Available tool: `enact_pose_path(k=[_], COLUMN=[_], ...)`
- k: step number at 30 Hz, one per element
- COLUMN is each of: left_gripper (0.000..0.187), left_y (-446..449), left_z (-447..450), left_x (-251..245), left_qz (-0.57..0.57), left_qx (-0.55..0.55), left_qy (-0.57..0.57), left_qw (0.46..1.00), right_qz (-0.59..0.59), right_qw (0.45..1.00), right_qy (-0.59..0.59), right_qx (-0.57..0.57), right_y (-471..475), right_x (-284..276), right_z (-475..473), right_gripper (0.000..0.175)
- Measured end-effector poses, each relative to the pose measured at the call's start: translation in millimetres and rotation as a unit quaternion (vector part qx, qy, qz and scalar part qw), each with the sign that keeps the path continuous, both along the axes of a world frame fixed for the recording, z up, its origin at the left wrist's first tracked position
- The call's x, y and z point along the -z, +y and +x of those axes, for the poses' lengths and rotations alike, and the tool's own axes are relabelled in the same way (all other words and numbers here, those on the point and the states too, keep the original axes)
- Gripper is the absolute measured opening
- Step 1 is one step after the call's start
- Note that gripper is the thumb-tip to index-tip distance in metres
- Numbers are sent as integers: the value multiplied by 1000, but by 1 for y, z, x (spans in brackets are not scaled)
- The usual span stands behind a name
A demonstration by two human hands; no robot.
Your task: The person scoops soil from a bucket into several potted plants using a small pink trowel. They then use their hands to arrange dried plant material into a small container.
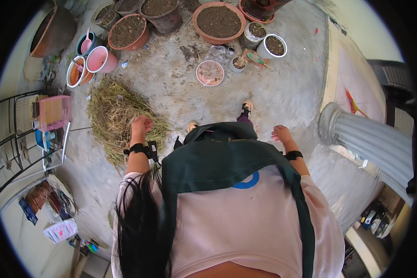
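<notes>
My left hand (141, 125) hangs at my left side, fingers loosely curled, with nothing visible in it. From above it overlaps a heap of dry grass or straw (116, 107) on the concrete floor, and I cannot tell that it touches it. On my right, my right hand (280, 133) is held away from the body over bare floor, its fingers slightly bent and holding nothing visible. Before me a round pink tub with a white rim (210, 73) stands on the floor. Beside it are a small pot of soil (237, 64) and a green-bladed hand trowel (256, 58).
Several soil-filled pots line the back, among them a wide terracotta-coloured basin (219, 21) and a white bucket (275, 46). Pink (102, 59) and orange buckets (77, 72) stand at the left. A black wire rack (19, 139) and a grey fluted column (365, 133) flank me.
</notes>
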State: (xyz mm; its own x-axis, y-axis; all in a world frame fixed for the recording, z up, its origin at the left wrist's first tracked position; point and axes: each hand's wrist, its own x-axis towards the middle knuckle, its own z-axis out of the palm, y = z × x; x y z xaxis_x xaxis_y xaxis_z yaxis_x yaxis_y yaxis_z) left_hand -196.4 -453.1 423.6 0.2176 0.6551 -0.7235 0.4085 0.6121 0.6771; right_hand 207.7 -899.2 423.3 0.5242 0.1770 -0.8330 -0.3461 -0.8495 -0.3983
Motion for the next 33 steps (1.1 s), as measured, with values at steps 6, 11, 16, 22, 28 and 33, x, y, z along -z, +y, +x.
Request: enact_pose_path(k=[6,11,16,22,28,33], left_gripper=[23,26,29,70,94,39], left_y=[-49,-89,-99,-70,-50,5], left_z=[119,223,287,322,394,453], left_x=[33,108,237,405,500,538], left_qz=[-23,90,119,65,341,285], left_qx=[32,338,517,432,245,224], left_qy=[32,172,249,341,281,165], left_qw=[999,921,810,832,863,917], right_qz=[101,36,20,-54,43,131], right_qw=[988,985,953,819,833,823], right_qy=[6,49,-54,-215,-325,-350], right_qx=[-113,-161,-298,-529,-445,-427], right_y=[39,67,112,149,222,287], right_x=[23,67,170,328,429,460], right_z=[95,175,228,289,303,296], right_gripper=[26,24,13,23,75,79])
